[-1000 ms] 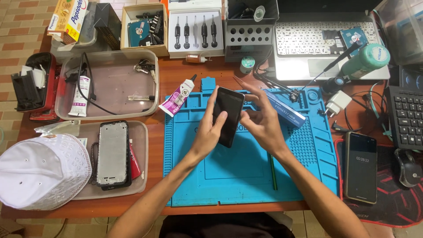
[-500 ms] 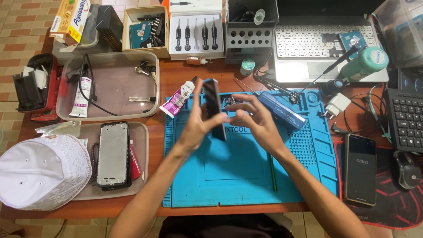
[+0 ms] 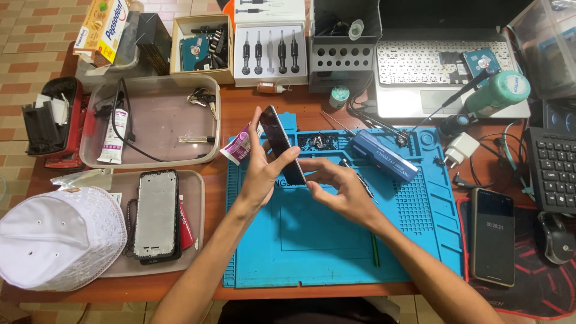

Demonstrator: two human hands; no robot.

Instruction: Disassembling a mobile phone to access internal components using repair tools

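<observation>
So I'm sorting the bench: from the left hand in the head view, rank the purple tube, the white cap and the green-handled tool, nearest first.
From the left hand:
1. Purple tube, just beside it, upper left.
2. White cap, far left.
3. Green-handled tool, far upper right.

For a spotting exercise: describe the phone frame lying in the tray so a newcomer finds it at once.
Start at the blue work mat. Left of it lies a shallow clear tray, beside a white cap. The phone frame lies flat there: black-edged, pale grey inside, unlike the dark-screened phones elsewhere.
</observation>
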